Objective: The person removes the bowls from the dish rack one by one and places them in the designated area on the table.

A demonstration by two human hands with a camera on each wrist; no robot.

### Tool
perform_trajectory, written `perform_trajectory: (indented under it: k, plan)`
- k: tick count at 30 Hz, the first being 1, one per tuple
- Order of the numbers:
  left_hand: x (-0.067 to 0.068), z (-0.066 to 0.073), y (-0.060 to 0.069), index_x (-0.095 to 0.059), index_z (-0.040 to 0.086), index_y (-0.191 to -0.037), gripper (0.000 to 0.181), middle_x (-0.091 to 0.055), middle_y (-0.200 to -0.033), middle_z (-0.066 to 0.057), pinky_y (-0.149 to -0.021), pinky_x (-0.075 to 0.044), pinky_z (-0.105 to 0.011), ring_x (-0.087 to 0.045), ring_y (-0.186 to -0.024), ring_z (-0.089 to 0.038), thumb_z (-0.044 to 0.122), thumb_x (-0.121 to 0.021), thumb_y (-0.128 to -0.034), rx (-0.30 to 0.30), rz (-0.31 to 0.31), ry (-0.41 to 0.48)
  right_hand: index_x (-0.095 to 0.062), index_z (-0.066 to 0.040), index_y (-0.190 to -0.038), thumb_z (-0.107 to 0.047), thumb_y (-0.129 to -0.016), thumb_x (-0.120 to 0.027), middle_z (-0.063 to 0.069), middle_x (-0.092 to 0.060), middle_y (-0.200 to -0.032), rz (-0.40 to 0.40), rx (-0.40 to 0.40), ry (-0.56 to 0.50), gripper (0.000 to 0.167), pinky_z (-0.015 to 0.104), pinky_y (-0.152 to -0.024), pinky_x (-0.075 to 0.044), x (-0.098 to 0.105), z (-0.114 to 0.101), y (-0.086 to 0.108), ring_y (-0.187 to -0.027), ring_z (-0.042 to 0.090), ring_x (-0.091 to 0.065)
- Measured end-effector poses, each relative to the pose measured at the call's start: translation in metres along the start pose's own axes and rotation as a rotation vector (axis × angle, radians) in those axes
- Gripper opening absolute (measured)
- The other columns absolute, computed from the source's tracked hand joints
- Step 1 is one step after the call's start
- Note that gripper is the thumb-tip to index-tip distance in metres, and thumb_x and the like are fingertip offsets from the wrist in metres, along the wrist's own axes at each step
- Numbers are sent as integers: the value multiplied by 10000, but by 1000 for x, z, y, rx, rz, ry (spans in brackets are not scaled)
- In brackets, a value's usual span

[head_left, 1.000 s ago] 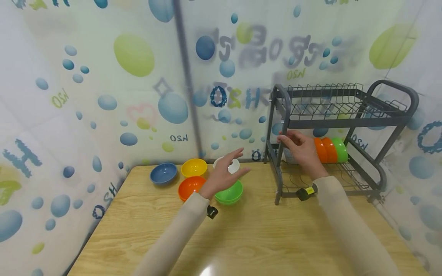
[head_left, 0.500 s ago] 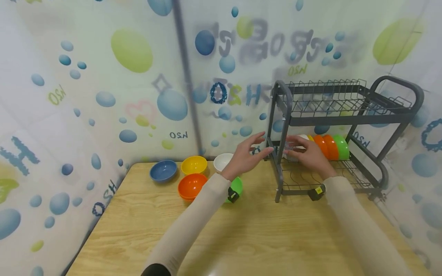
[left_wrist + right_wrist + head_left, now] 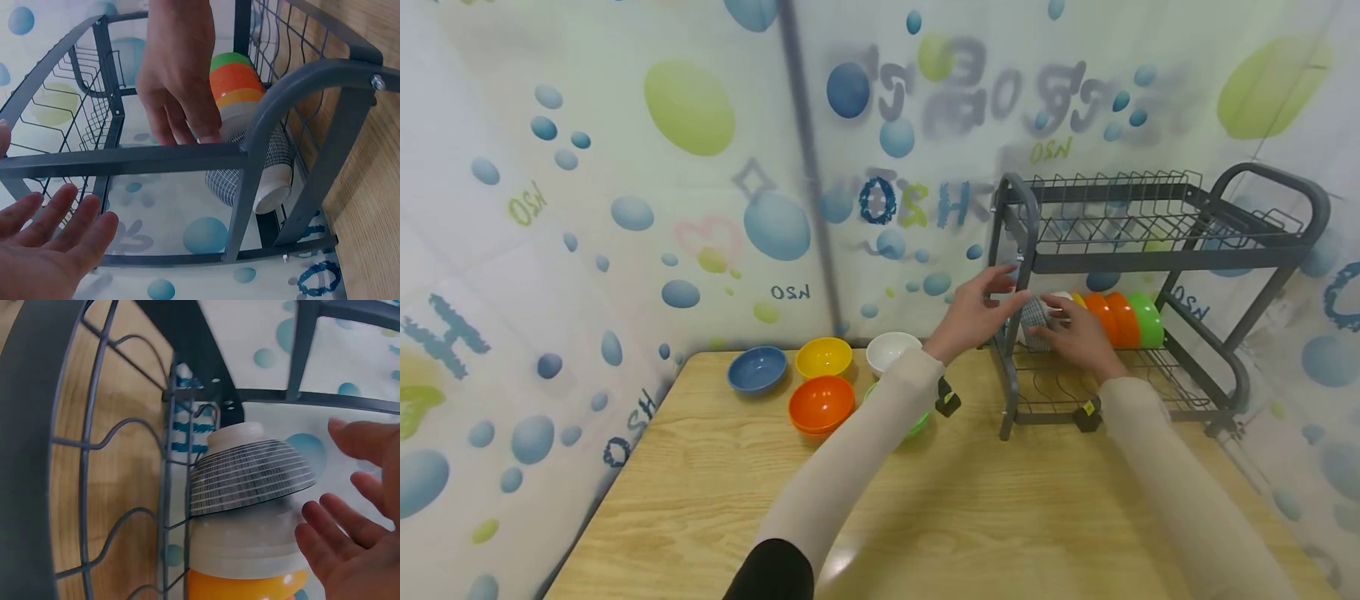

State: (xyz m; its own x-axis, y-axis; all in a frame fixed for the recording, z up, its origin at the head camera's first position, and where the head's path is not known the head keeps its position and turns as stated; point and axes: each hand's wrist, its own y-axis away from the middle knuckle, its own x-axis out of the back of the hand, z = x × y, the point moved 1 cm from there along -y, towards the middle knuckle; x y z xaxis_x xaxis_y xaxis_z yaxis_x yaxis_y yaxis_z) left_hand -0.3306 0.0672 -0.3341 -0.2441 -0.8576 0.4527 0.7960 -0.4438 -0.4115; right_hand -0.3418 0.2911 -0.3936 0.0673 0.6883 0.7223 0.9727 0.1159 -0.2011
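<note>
On the lower tier of a grey dish rack (image 3: 1165, 262), a row of bowls lies on its side. The outermost is a checkered bowl (image 3: 250, 478), tilted slightly against a white bowl (image 3: 247, 544); a yellow bowl (image 3: 244, 587), orange bowls (image 3: 1105, 320) and a green bowl (image 3: 1146, 321) follow. My right hand (image 3: 1081, 340) is inside the rack beside the checkered and white bowls, its fingers spread and gripping nothing in the right wrist view. Just outside the rack's left post, my left hand (image 3: 972, 317) holds nothing, fingers apart.
On the wooden table (image 3: 700, 500), left of the rack, stand a blue bowl (image 3: 757, 370), a yellow bowl (image 3: 823, 358), stacked orange bowls (image 3: 822, 402), a white bowl (image 3: 889, 348) and a green bowl (image 3: 919, 427), partly hidden by my left arm. A patterned curtain (image 3: 700, 200) hangs behind.
My left hand has moved right, from over the green and white bowls on the table to the rack's left post. My right hand has shifted from that post to beside the shelved bowls.
</note>
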Motion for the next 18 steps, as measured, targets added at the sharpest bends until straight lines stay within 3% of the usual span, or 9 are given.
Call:
perform_trajectory:
  k: [9, 14, 18]
  plan:
    - [-12, 4, -10, -571, 116, -1438, 455, -708, -1266, -83, -873, -558, -208, -674, -1160, -179, 378, -554, -1067, -12, 78, 23, -320, 44, -1564, -195, -1018, -643, 327, -487, -1495, 32, -53, 0, 678, 620, -1077, -465, -9, 2, -10, -1325, 494, -536]
    - [-13, 3, -12, -695, 108, -1237, 306, -763, -1084, -58, -796, -525, -167, -700, -1007, -128, 322, -551, -1074, -74, 132, 11, -413, 86, -1497, -264, -1031, -610, 362, -561, -1393, 27, -107, 48, 616, 598, -1002, -527, -11, 1, -14, -1226, 497, -603]
    - [-16, 1, -13, -715, 121, -1169, 269, -765, -1022, -40, -732, -513, -155, -687, -914, -67, 322, -570, -1065, -84, 146, 7, -495, 130, -1413, -278, -1045, -565, 374, -571, -1366, 10, -145, 63, 553, 604, -1005, -520, -13, 7, -15, -1205, 502, -600]
